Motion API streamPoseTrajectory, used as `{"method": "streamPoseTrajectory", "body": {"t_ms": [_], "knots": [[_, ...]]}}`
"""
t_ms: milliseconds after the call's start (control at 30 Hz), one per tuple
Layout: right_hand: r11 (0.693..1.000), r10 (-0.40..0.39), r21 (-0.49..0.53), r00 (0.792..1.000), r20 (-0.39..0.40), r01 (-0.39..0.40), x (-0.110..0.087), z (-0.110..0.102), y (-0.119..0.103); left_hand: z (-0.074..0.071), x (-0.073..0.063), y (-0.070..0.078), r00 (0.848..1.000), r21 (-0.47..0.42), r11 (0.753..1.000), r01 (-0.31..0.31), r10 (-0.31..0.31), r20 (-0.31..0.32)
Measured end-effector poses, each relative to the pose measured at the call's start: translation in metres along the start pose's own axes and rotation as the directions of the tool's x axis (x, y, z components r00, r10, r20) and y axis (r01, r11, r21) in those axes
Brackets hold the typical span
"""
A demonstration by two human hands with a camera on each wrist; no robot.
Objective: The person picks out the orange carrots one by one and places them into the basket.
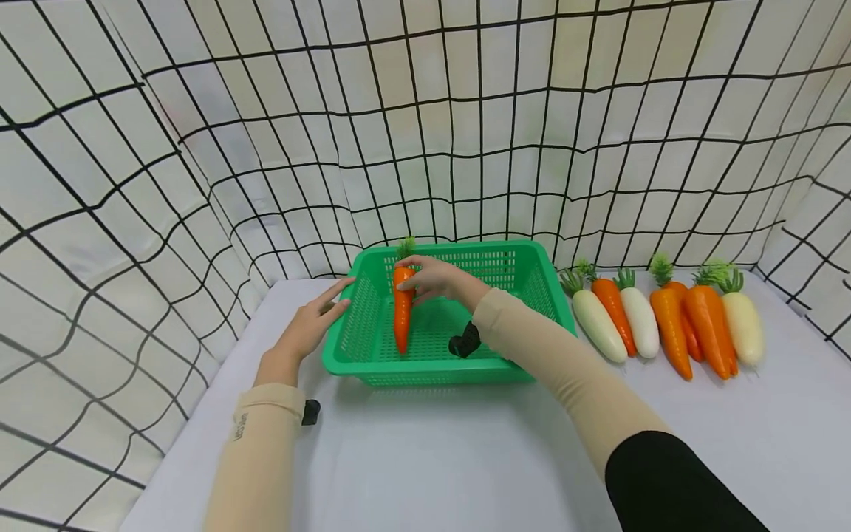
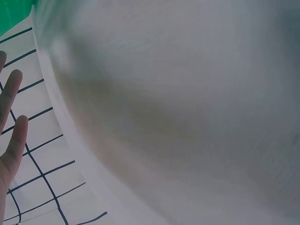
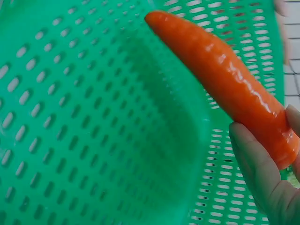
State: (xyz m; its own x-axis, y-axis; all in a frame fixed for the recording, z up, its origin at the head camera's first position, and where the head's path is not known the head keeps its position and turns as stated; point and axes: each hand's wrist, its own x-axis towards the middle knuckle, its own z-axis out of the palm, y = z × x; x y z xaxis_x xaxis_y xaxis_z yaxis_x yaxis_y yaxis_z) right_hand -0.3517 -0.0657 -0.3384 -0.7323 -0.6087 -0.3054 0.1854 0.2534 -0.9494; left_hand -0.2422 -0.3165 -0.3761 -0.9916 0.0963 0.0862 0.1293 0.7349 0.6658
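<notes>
An orange carrot (image 1: 402, 314) with a green leafy top is held by my right hand (image 1: 439, 281) inside the green plastic basket (image 1: 425, 373). In the right wrist view, thumb and fingers pinch the carrot (image 3: 220, 70) near its thick end, and its tip points away over the slotted floor. My left hand (image 1: 309, 323) is at the basket's left side, fingers extended, fingertips at the rim. The left wrist view shows only some of the left hand's straight fingers (image 2: 18, 136), with a corner of the basket (image 2: 11, 16) above.
Right of the basket, several carrots (image 1: 708, 329) and white radishes (image 1: 641, 323) lie in a row on the white table (image 1: 425, 458). White walls covered with black netting (image 1: 452, 125) stand behind and at both sides.
</notes>
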Motion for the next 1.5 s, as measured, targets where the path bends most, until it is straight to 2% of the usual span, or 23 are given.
{"method": "streamPoseTrajectory", "body": {"t_ms": [367,533,733,967,1200,1500], "knots": [[0.992,0.044,-0.114,0.999,-0.012,-0.045,0.003,0.004,0.013,0.005,0.003,0.008,1.0,-0.02,1.0,0.006,-0.006,0.005],[0.98,0.076,-0.184,0.997,0.017,-0.072,0.003,0.003,0.018,0.006,0.003,0.008,1.0,-0.022,1.0,0.005,-0.005,0.003],[0.936,0.116,-0.338,0.992,0.042,-0.095,0.0,0.005,0.021,0.008,0.002,0.008,1.0,-0.023,1.0,0.005,-0.005,-0.003],[0.848,0.13,-0.523,0.99,0.048,-0.086,-0.003,0.008,0.016,0.007,0.002,0.007,1.0,-0.03,1.0,0.005,-0.005,-0.003],[0.825,0.16,-0.554,0.986,0.039,-0.112,-0.004,0.006,0.013,0.007,0.001,0.008,1.0,-0.036,0.999,0.02,-0.02,0.003],[0.796,0.182,-0.6,0.978,0.107,-0.082,-0.011,0.004,-0.002,0.0,-0.001,0.001,0.999,0.003,1.0,0.03,-0.03,0.011]]}}
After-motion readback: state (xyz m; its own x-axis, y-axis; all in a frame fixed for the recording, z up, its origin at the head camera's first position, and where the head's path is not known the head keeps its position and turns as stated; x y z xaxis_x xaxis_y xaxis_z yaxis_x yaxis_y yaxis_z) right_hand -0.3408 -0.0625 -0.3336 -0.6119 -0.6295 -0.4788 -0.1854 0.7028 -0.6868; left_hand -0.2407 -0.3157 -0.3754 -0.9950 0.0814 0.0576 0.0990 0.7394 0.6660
